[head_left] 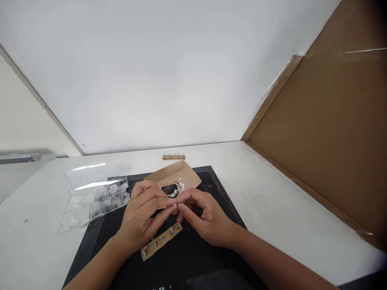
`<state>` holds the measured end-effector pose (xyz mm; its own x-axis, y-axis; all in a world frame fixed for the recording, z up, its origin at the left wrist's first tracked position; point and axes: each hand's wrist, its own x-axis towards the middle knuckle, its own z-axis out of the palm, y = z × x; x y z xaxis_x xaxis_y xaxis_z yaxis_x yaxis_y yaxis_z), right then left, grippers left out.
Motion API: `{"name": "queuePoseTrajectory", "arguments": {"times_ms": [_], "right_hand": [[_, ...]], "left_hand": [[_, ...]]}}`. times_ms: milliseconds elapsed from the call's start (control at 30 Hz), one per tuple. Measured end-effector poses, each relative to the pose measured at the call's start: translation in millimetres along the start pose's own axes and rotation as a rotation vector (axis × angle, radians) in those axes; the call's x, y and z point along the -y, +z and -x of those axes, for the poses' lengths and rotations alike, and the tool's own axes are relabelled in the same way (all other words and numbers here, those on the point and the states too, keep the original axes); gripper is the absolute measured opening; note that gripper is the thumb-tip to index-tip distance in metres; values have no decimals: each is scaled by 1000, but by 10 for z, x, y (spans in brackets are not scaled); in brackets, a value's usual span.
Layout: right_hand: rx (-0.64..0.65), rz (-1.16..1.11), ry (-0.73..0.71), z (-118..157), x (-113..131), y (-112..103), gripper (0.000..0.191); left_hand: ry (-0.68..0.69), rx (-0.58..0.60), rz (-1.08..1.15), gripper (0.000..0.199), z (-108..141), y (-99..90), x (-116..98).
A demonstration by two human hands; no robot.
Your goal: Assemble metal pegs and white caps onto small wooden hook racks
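Observation:
My left hand and my right hand meet over the black mat, fingertips pinched together. Between them shows a tiny pale piece, too small to name and mostly covered by the fingers. Just below lies a wooden strip with several small clear-and-metal pegs standing on it. Behind the hands, a brown paper tray contains small white bits. A dark, slim tool rests at the tray, partly hidden by my left hand.
A clear plastic compartment box with small bags in it stands at the left, lid raised. A second pegged wooden strip lies at the back near the white wall. A brown cardboard panel borders the right side of the white table.

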<state>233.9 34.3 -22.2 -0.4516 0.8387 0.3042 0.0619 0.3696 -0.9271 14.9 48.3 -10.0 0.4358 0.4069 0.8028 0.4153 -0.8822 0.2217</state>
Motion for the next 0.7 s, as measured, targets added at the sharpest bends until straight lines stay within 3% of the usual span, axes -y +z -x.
{"name": "queuePoseTrajectory", "arguments": {"times_ms": [233,533,700], "right_hand": [[-28,-28,11,-10,7,20,15],[-50,-3,-4,11,-12,18,11],[-71,22,-37,21,-47,40,8]], "left_hand": [[-53,-62,0,21,47,34,38],[-83,11,62,18,55,46,33],[-47,-7,79,25,26,44,19]]}}
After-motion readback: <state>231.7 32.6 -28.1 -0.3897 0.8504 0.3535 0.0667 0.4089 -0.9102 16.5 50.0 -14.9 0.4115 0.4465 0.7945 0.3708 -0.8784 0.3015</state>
